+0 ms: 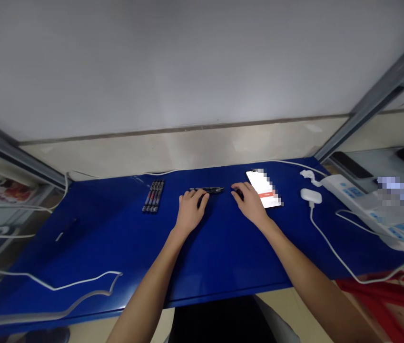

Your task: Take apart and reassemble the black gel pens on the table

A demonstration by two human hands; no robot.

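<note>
**Left hand lying nearer the crosswise dark pen**

The left grip is spreading loosely over the pen's left part, thumb apart from fingers; whether it is pinching anything, I cannot tell. The pen, possibly more than one, is lying near the tabletop's far edge, its long axis running roughly parallel to that edge, its right end pointing toward the right hand. That grip is curling half closed, its contents unclear. Farther out, four pens are lying leftward, a phone rightward.
</note>
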